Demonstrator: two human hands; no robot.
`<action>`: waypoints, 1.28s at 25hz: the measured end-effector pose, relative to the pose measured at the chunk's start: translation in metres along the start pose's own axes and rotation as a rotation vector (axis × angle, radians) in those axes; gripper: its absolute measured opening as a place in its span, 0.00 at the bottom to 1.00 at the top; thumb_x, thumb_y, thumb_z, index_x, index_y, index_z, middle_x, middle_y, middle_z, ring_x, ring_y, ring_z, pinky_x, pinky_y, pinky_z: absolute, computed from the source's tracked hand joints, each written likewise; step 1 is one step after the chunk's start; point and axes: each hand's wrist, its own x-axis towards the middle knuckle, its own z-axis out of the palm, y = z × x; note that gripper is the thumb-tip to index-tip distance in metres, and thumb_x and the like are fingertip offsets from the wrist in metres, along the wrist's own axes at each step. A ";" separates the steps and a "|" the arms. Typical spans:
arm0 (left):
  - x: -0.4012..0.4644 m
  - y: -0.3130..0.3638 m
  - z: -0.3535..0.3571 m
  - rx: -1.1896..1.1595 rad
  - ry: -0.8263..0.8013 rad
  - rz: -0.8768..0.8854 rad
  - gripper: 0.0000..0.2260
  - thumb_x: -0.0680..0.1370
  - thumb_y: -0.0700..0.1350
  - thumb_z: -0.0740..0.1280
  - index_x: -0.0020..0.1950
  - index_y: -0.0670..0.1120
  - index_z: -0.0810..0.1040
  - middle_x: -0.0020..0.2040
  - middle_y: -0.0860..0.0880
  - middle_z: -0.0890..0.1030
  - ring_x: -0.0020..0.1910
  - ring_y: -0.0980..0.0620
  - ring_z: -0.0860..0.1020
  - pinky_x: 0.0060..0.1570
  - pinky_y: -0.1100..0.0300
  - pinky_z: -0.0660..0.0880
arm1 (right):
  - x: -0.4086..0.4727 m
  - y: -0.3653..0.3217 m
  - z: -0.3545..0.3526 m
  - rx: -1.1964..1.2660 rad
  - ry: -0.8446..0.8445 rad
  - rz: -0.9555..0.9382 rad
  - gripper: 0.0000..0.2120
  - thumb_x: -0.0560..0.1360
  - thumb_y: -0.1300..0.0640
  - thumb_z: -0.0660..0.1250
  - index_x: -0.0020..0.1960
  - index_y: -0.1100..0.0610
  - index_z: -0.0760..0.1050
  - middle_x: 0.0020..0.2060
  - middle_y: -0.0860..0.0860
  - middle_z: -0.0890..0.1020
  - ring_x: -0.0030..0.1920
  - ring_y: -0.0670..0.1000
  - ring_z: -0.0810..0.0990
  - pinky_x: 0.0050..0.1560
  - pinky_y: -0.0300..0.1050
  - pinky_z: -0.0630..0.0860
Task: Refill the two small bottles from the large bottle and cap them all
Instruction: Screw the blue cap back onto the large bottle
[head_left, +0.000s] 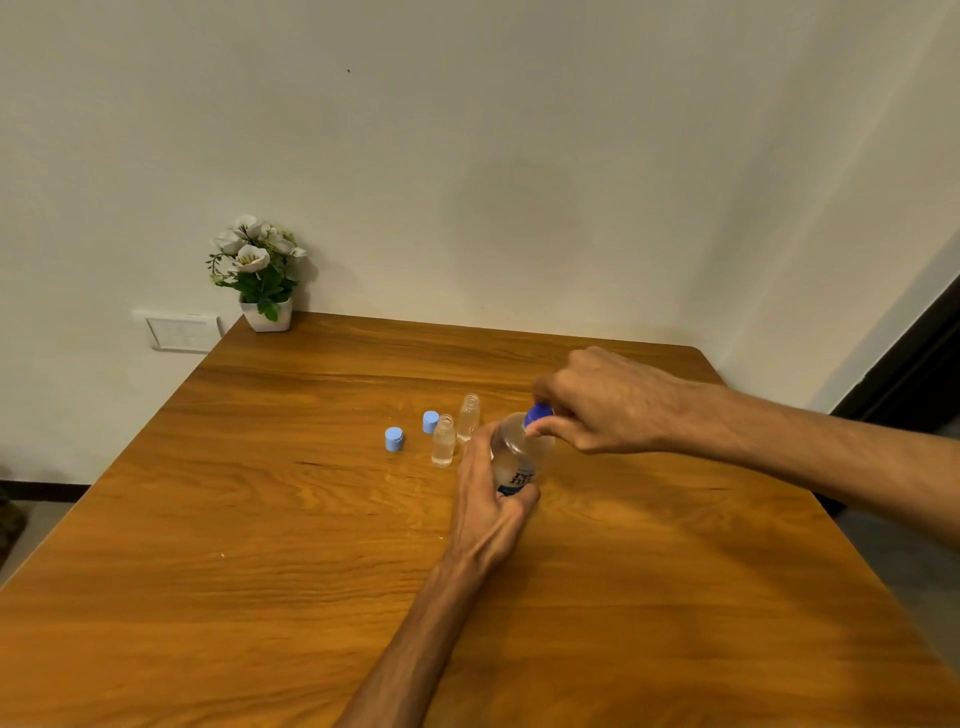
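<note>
Head view: left hand (491, 488) wrapped around large bottle (519, 457), right hand (608, 400) pinching its dark blue cap (537, 414). Just left of both hands, two uncapped small bottles (444, 440) and two light blue caps (395, 440). Bare table (260, 571) nearer and left, edges well apart from hands.

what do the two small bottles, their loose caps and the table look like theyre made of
Small bottles: clear, glossy, likely plastic, possibly glass; the table shows through them. Loose caps: opaque light blue, matte, probably moulded plastic. Table: wood or wood-look laminate, with visible grain and a smooth, slightly shiny finish; the picture leaves open which.
</note>
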 end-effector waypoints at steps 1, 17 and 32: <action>0.000 0.000 0.000 0.002 0.006 -0.003 0.33 0.69 0.46 0.72 0.71 0.65 0.65 0.65 0.61 0.74 0.64 0.56 0.75 0.61 0.45 0.80 | 0.002 -0.001 0.000 -0.029 -0.002 0.013 0.21 0.82 0.39 0.61 0.53 0.56 0.80 0.34 0.46 0.77 0.29 0.40 0.71 0.31 0.32 0.67; 0.006 -0.012 0.002 -0.060 0.023 -0.005 0.34 0.69 0.42 0.73 0.72 0.61 0.69 0.64 0.54 0.77 0.56 0.45 0.79 0.51 0.42 0.82 | -0.005 -0.002 -0.001 0.115 0.027 -0.023 0.17 0.81 0.44 0.66 0.65 0.52 0.77 0.40 0.45 0.83 0.37 0.43 0.80 0.41 0.39 0.81; 0.041 -0.005 0.022 -0.102 -0.005 -0.012 0.34 0.70 0.45 0.72 0.72 0.65 0.67 0.64 0.54 0.77 0.59 0.47 0.80 0.53 0.47 0.84 | 0.029 0.020 0.023 0.139 0.193 0.255 0.21 0.79 0.32 0.62 0.57 0.49 0.76 0.32 0.43 0.76 0.31 0.41 0.73 0.32 0.31 0.64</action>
